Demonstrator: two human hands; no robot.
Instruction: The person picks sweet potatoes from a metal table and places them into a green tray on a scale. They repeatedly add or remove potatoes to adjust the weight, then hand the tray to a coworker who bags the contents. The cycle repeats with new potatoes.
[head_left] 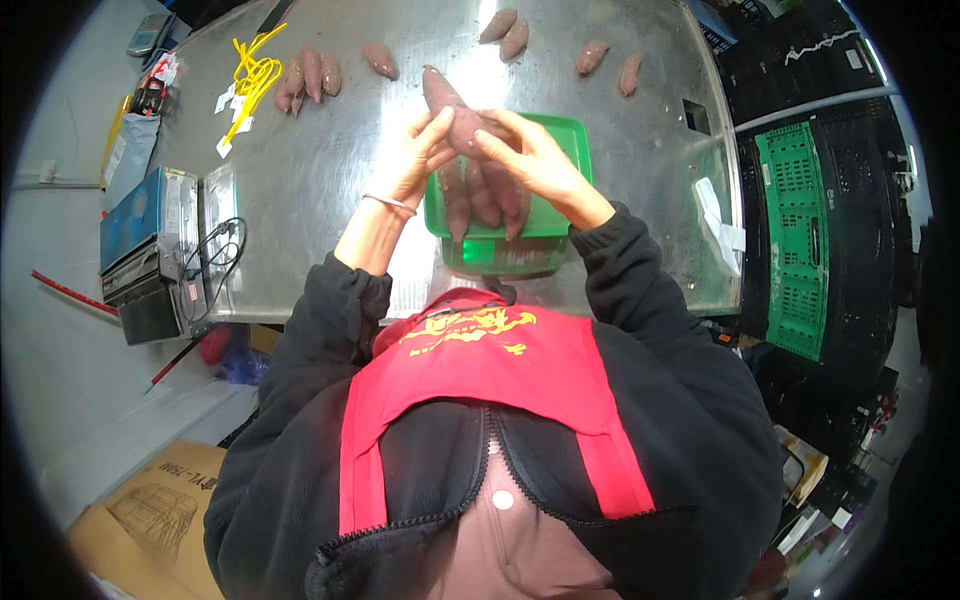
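A large reddish sweet potato (452, 108) is held between both my hands, above a green tray (580, 150). My left hand (415, 155) grips its left side, and my right hand (530, 155) closes on its right side with the thumb laid across it. Under my hands, several more sweet potatoes (482, 195) lie side by side on the tray. The tray rests on what looks like a scale with a green-lit display (480, 252) at its near side.
Loose sweet potatoes (313, 75) lie along the far part of the metal table (640, 150). Yellow straps (255, 75) with white tags lie at far left. A blue-topped machine (135, 225) with a black cable stands left, a white cloth (715, 225) right. Green and black crates (795, 240) stack beyond.
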